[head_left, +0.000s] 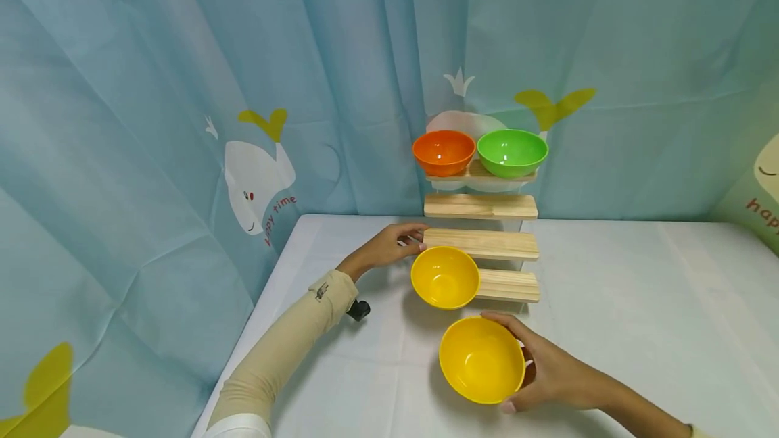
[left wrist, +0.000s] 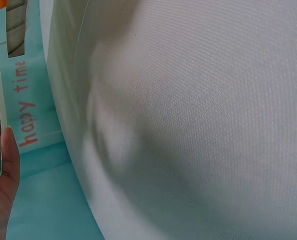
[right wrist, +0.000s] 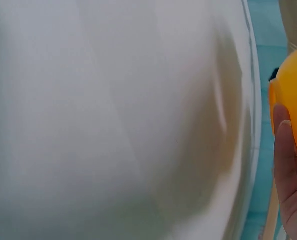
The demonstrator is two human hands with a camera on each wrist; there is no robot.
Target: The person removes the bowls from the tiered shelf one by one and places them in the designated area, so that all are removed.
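Note:
My right hand (head_left: 550, 367) grips a yellow bowl (head_left: 482, 360) by its right side, fingers at the far rim and thumb at the near rim. In the right wrist view its fingers (right wrist: 286, 160) lie along the yellow bowl (right wrist: 296, 95). A second yellow bowl (head_left: 445, 278) overlaps the left part of the lowest board of a wooden stepped shelf (head_left: 505, 245). By that shelf's left end is my left hand (head_left: 389, 243), fingertips at a board's edge and thumb close above the second bowl's rim. Relaxed fingers (left wrist: 9, 155) show in the left wrist view.
On the shelf's top board stand an orange bowl (head_left: 444, 153) on the left and a green bowl (head_left: 512, 153) on the right. A white cloth covers the table (head_left: 639, 316). Behind hangs a blue curtain (head_left: 365, 86) with whale prints.

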